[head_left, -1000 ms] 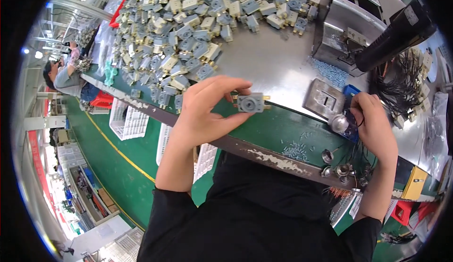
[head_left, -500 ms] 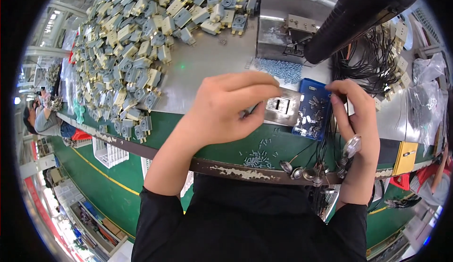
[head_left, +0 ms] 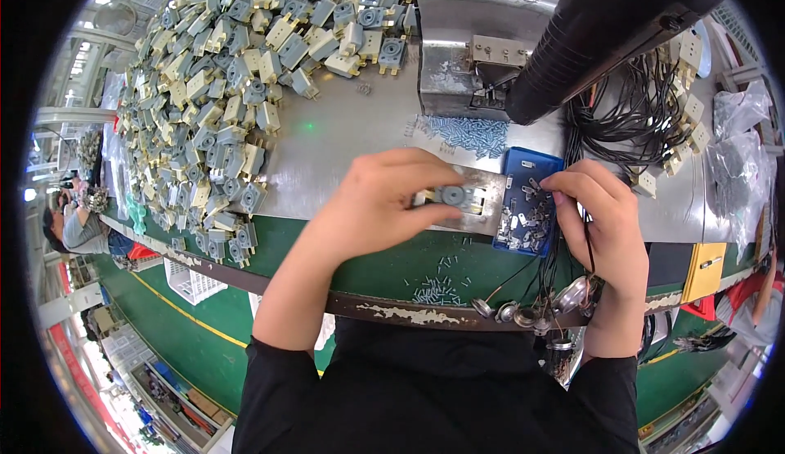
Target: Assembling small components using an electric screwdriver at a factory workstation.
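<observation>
My left hand [head_left: 391, 202] is closed on a small grey plastic housing [head_left: 455, 198] with a round recess, pinching it between thumb and fingers over the slotted metal plate [head_left: 488, 221]. The housing covers part of the slot. My right hand [head_left: 598, 213] has its thumb and index finger pinched at the right side of a blue tray [head_left: 500, 245] of small metal tabs [head_left: 523, 223]. Whatever lies between those fingertips is too small to make out. Black wires with round metal pieces [head_left: 572, 294] hang by my right wrist over the table's front edge.
A big heap of grey and cream housings [head_left: 221, 94] covers the left of the bench. Blue screws [head_left: 470, 135] lie behind the plate, silver screws [head_left: 437, 292] in front. A black cylindrical tool [head_left: 564, 53] slants overhead. Bundled black cables [head_left: 625, 119] lie at right.
My left hand has turned so that the grey housing in it shows over the plate. My right hand's fingertips have moved from the tray's far corner nearer along its right side. The view has shifted slightly.
</observation>
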Available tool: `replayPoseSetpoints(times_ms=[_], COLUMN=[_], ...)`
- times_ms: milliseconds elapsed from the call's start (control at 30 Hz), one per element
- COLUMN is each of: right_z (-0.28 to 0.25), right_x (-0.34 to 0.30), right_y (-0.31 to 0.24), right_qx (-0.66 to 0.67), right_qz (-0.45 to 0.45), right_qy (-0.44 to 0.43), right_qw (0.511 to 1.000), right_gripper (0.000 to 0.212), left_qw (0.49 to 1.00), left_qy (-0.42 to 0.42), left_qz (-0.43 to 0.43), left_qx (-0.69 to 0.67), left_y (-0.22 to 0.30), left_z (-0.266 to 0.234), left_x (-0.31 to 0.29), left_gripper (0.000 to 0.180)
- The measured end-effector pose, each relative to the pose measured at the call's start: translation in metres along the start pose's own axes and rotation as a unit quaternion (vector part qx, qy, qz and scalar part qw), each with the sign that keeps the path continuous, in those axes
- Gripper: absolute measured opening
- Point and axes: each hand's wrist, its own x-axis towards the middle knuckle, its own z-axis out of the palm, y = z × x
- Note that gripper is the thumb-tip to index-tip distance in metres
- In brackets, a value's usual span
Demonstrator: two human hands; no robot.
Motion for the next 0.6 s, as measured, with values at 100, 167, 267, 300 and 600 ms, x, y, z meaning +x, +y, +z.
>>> replayPoseSetpoints(times_ms=[100,167,267,300,600], right_z=[0.000,-0.001,0.002,0.002,-0.001], right_x=[0.000,0.001,0.001,0.001,0.002], right_y=[0.000,-0.001,-0.001,-0.002,-0.010], right_qx=[0.001,-0.010,-0.017,-0.016,0.005], right_qz=[-0.002,-0.012,-0.018,-0.014,0.018], right_qy=[-0.007,-0.002,0.007,0.010,0.017], right_qw=[1.000,1.000,1.000,1.000,1.000], right_gripper=[0.020,0.022,0.024,0.024,0.026], left_qw=[0.987,0.986,0.985,0.984,0.968], left_qy=[0.043,0.037,0.024,0.018,0.142], left_qz=[0.155,0.160,0.164,0.163,0.101], left_qx=[0.023,0.024,0.047,0.068,0.181], left_y=[-0.007,-0.010,-0.010,-0.008,-0.025], left_z=[0.016,0.017,0.016,0.015,0.000], left_x=[0.002,0.002,0.002,0.002,0.013], left_gripper=[0.030,0.029,0.028,0.027,0.024])
